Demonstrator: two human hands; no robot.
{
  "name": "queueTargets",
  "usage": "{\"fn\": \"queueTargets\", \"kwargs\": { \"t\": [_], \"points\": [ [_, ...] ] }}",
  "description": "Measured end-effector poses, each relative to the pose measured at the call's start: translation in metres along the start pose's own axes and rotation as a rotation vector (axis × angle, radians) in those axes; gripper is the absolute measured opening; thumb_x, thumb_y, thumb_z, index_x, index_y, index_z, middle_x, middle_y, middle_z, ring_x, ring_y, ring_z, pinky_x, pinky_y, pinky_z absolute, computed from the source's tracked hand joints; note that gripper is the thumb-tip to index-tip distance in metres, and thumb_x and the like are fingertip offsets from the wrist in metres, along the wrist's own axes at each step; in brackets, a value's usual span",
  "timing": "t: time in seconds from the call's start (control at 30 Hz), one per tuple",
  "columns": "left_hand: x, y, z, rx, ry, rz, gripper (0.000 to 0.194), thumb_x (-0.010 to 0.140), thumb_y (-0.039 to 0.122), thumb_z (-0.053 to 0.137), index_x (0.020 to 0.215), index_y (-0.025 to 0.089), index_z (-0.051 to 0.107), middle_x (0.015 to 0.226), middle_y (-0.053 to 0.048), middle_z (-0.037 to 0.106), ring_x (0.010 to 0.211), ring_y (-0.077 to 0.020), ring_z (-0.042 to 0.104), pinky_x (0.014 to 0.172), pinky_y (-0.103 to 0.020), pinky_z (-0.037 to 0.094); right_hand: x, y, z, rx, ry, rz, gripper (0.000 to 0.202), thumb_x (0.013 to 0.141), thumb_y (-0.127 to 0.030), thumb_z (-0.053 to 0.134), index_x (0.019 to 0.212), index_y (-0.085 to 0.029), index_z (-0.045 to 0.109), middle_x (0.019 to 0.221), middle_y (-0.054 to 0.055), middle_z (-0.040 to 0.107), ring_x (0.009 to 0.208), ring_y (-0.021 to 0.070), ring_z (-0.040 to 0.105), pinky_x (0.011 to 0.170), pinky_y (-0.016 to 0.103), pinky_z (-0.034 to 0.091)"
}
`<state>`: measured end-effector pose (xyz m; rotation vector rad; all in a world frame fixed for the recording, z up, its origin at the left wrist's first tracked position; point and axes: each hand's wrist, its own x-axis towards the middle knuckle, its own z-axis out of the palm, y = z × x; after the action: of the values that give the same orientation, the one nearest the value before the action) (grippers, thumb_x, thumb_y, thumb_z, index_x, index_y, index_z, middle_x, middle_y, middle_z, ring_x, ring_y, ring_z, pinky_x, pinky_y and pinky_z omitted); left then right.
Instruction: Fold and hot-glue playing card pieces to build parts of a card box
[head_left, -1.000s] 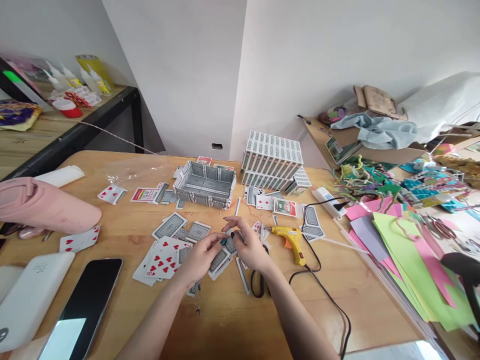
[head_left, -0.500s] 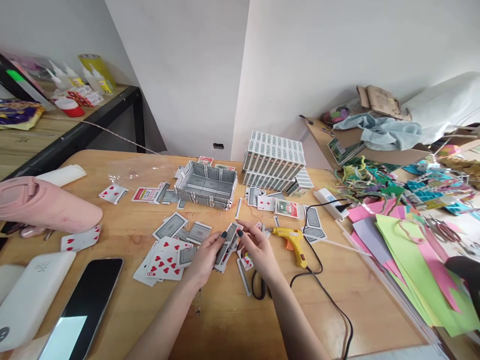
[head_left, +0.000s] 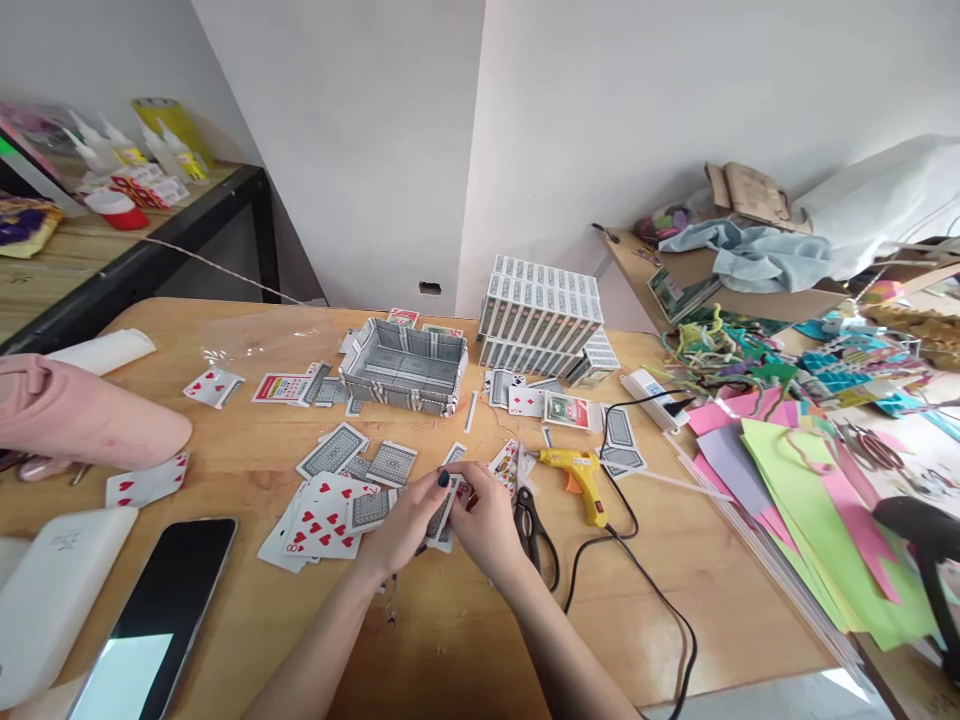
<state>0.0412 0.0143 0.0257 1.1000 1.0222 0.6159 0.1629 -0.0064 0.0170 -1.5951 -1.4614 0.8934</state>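
Black phone (head_left: 171, 590) near pink roll (head_left: 97, 415)

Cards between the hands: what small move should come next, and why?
Probably nudge the cards into line: the left hand and right hand both grip them, and their lower edges look staggered, though the hands hide much.

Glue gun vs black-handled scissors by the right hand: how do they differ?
Color: the glue gun is yellow with an orange trigger; the scissors have black handles.
Pose: the glue gun's nozzle points left; the scissors' handles point toward the person.
Place: the scissors lie nearer the right hand than the glue gun does.
Shared: both lie on the wooden table, unheld.
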Motion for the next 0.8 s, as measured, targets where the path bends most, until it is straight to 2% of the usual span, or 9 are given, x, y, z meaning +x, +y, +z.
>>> {"fn": "queueTargets", "kwargs": {
  "t": [0.1,0.2,0.27,0.33,0.4,0.47,0.6,0.7,0.8],
  "points": [
    [-0.003,0.002,-0.001,0.004,-0.084,-0.042,0.044,0.075,0.048,0.058,0.106,0.016,0.057,0.079,-0.002,0.061,0.082,-0.0205,0.055,0.07,-0.028,0.043,-0.001,0.0,-0.002,-0.028,-0.019,-0.021,0.037,0.063,-0.004,0.047,0.09,-0.02,0.066,0.087,0.006,0.064,0.08,0.0191,0.06,0.072,0.028,0.047],
    [-0.004,0.001,-0.002,-0.017,-0.096,-0.086,0.031,0.072,0.037,0.064,0.095,0.017,0.057,0.076,0.0,0.056,0.079,-0.0172,0.053,0.065,-0.025,0.043,0.0,0.002,-0.005,-0.04,-0.021,-0.028,0.034,0.066,-0.006,0.047,0.091,-0.019,0.066,0.087,0.007,0.063,0.077,0.0182,0.059,0.07,0.027,0.046],
    [-0.003,-0.001,-0.002,-0.081,-0.112,-0.117,0.024,0.073,0.035,0.061,0.089,0.017,0.055,0.076,0.001,0.055,0.071,-0.014,0.053,0.058,-0.023,0.043,0.001,0.003,-0.007,-0.049,0.007,0.01,0.027,0.071,-0.012,0.049,0.092,-0.019,0.065,0.086,0.006,0.063,0.066,0.0155,0.057,0.064,0.026,0.046],
    [-0.003,-0.002,-0.003,-0.144,-0.148,-0.15,0.023,0.076,0.033,0.055,0.092,0.018,0.055,0.074,0.001,0.054,0.062,-0.0124,0.052,0.051,-0.022,0.042,0.002,0.005,-0.008,-0.066,0.057,0.06,0.021,0.074,-0.02,0.052,0.093,-0.018,0.063,0.085,0.004,0.062,0.054,0.0119,0.051,0.057,0.025,0.043],
    [-0.003,-0.003,-0.004,-0.171,-0.16,-0.173,0.027,0.078,0.032,0.048,0.097,0.017,0.056,0.068,0.0,0.054,0.057,-0.0133,0.052,0.048,-0.024,0.043,0.003,0.007,-0.009,-0.104,0.095,0.079,0.015,0.074,-0.025,0.055,0.086,-0.018,0.061,0.081,0.003,0.06,0.051,0.0105,0.047,0.054,0.024,0.041],
    [-0.002,-0.002,-0.004,-0.171,-0.132,-0.188,0.028,0.078,0.033,0.043,0.095,0.015,0.058,0.066,-0.001,0.054,0.059,-0.0156,0.054,0.05,-0.026,0.046,0.004,0.008,-0.01,-0.168,0.083,0.078,0.01,0.076,-0.028,0.055,0.072,-0.019,0.058,0.07,0.001,0.058,0.052,0.0114,0.047,0.053,0.023,0.038],
    [-0.003,-0.001,-0.004,-0.096,-0.021,-0.193,0.025,0.078,0.033,0.042,0.084,0.016,0.059,0.073,-0.003,0.057,0.068,-0.0182,0.055,0.059,-0.03,0.048,0.004,0.01,-0.012,-0.271,0.038,0.086,0.025,0.079,-0.03,0.051,0.057,-0.019,0.052,0.055,-0.001,0.051,0.052,0.0129,0.046,0.051,0.023,0.033],
    [-0.003,-0.001,-0.004,0.126,0.044,-0.092,0.02,0.076,0.031,0.045,0.074,0.017,0.059,0.072,-0.001,0.059,0.073,-0.0191,0.054,0.067,-0.029,0.045,0.005,0.008,-0.013,-0.322,0.05,0.074,0.026,0.081,-0.029,0.049,0.056,-0.019,0.052,0.056,0.0,0.052,0.052,0.0129,0.047,0.051,0.023,0.032],
    [-0.003,-0.003,-0.005,0.332,0.089,-0.017,0.021,0.077,0.034,0.045,0.071,0.018,0.058,0.072,-0.002,0.062,0.073,-0.0201,0.054,0.066,-0.028,0.04,0.005,0.007,-0.012,-0.37,0.073,0.056,0.029,0.081,-0.027,0.047,0.053,-0.019,0.051,0.054,0.0,0.053,0.051,0.0132,0.047,0.052,0.023,0.032]
  ]
}}
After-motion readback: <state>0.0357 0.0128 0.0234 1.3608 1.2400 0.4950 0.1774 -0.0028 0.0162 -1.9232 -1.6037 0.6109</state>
